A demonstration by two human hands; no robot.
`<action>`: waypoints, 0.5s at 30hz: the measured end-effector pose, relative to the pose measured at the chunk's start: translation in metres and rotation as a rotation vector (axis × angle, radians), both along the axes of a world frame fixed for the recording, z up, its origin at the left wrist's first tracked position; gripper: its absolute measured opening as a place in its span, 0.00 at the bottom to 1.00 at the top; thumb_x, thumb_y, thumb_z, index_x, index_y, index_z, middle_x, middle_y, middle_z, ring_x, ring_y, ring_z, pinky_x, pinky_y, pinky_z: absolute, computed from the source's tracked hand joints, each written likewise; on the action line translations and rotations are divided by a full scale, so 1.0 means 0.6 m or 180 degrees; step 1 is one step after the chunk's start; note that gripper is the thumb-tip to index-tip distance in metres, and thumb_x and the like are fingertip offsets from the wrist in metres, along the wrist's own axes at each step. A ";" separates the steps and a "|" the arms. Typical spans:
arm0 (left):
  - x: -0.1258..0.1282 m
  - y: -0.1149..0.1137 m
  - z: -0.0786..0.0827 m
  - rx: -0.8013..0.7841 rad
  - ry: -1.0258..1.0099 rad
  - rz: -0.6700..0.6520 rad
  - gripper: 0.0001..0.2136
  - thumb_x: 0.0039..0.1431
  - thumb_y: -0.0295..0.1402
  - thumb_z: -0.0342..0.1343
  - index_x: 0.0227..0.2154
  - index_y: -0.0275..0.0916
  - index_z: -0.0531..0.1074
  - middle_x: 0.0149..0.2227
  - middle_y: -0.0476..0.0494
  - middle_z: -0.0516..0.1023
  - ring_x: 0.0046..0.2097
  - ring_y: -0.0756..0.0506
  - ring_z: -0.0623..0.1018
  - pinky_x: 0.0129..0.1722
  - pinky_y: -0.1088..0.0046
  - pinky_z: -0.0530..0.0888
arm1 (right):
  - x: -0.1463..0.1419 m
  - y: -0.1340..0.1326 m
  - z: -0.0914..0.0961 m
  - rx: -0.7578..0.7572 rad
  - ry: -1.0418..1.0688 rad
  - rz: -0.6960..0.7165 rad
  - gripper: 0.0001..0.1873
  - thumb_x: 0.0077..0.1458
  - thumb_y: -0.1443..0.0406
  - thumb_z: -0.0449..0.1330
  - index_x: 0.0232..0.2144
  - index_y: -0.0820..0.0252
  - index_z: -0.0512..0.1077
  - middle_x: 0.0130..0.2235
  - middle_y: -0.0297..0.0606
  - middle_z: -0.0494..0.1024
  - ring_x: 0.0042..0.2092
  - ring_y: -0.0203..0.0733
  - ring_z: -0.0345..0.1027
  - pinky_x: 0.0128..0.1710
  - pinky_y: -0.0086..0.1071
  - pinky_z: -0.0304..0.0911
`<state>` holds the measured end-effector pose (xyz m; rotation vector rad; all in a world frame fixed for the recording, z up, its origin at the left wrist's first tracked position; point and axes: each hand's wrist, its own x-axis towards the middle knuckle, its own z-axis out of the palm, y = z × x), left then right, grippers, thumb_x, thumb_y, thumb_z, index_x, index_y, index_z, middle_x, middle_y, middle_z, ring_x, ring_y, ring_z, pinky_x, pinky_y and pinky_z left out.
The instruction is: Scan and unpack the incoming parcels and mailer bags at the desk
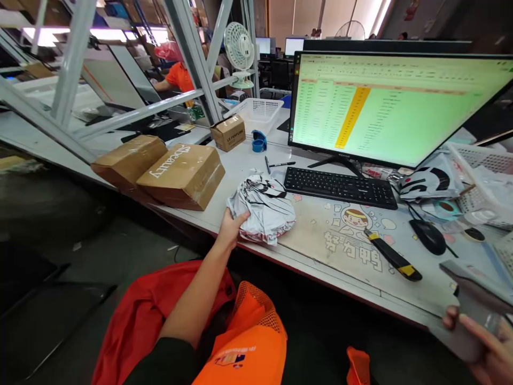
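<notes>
Silver-grey plastic mailer bag, crumpled into a rounded bundle, lies near the front edge of the desk, between the cardboard boxes and the keyboard. The left hand closes its fingers on the bundle's near-left corner, so the bag extends ahead and rightward from it. The right hand, well apart at the desk's right end, grips a flat grey packet.

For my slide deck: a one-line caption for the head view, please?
Left hand grips a crumpled mailer bag on the desk; right hand holds a grey parcel.
</notes>
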<state>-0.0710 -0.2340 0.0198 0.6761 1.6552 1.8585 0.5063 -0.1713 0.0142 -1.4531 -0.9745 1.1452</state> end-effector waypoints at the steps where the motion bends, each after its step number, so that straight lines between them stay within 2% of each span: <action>1: 0.011 -0.007 0.005 -0.0035 0.0430 0.0010 0.45 0.43 0.44 0.70 0.64 0.34 0.61 0.65 0.26 0.70 0.65 0.31 0.73 0.67 0.51 0.69 | -0.024 -0.018 0.002 -0.0136 0.0049 0.0051 0.23 0.28 0.52 0.76 0.30 0.44 0.76 0.30 0.45 0.71 0.24 0.45 0.64 0.23 0.49 0.60; 4: 0.054 -0.027 0.017 -0.0356 0.1893 0.0087 0.51 0.40 0.42 0.73 0.68 0.35 0.56 0.68 0.26 0.66 0.69 0.29 0.67 0.70 0.52 0.64 | -0.092 -0.062 0.022 -0.0291 0.0280 0.0378 0.23 0.29 0.52 0.77 0.31 0.46 0.77 0.25 0.39 0.68 0.22 0.40 0.59 0.16 0.38 0.57; 6: 0.080 -0.032 0.021 -0.0410 0.2681 -0.0098 0.49 0.42 0.41 0.72 0.67 0.37 0.57 0.67 0.27 0.66 0.69 0.28 0.67 0.70 0.51 0.64 | -0.128 -0.083 0.044 -0.0046 0.0460 0.0516 0.24 0.34 0.53 0.78 0.36 0.46 0.77 0.27 0.36 0.69 0.25 0.41 0.62 0.20 0.38 0.66; 8: 0.098 -0.030 0.022 -0.0229 0.3217 -0.0368 0.45 0.46 0.40 0.70 0.67 0.40 0.58 0.66 0.28 0.68 0.68 0.28 0.69 0.69 0.50 0.65 | -0.153 -0.098 0.064 0.0153 0.0491 0.0740 0.24 0.38 0.54 0.79 0.39 0.48 0.78 0.29 0.36 0.72 0.29 0.43 0.67 0.27 0.42 0.75; 12: 0.111 -0.018 0.027 0.0139 0.3515 -0.0464 0.45 0.53 0.42 0.67 0.70 0.40 0.53 0.65 0.28 0.68 0.67 0.29 0.70 0.66 0.51 0.68 | -0.181 -0.109 0.072 0.0237 0.0093 0.1077 0.25 0.41 0.57 0.79 0.43 0.55 0.81 0.31 0.38 0.78 0.32 0.49 0.73 0.36 0.49 0.79; 15: 0.118 -0.019 0.038 0.0159 0.3280 -0.0415 0.44 0.53 0.50 0.67 0.68 0.37 0.58 0.64 0.28 0.70 0.65 0.30 0.72 0.64 0.54 0.70 | -0.210 -0.099 0.066 0.0474 -0.0219 0.1182 0.30 0.42 0.58 0.79 0.49 0.56 0.81 0.41 0.44 0.83 0.45 0.59 0.78 0.49 0.57 0.77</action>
